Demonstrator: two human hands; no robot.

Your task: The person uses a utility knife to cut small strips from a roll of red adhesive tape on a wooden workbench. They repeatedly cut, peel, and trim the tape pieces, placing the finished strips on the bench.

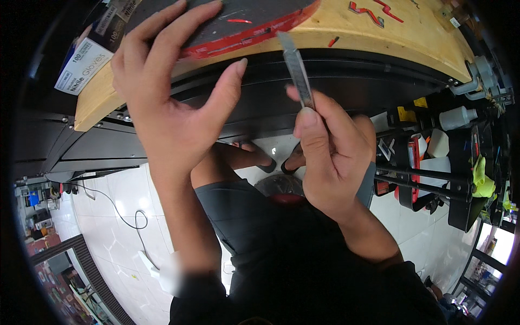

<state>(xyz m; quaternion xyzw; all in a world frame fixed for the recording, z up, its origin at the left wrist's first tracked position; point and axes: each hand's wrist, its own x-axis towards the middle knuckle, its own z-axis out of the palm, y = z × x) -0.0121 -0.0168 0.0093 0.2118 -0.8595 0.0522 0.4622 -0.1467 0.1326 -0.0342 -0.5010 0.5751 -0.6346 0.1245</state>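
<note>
My right hand is closed round a slim metal snap-off utility knife. The blade points up and away, its tip near the red edge strip of a dark, round-edged panel. On the left, my left hand has its fingers spread over the panel, the fingertips at its upper surface and the thumb held apart. Whether the fingertips press on the panel, I cannot tell. A small red scrap lies on top of the panel.
The panel rests on a wooden bench top, with red cut-off strips at the right. A glove box stands at the left corner. To the right is a black tool cart. A cable trails over the white tiled floor.
</note>
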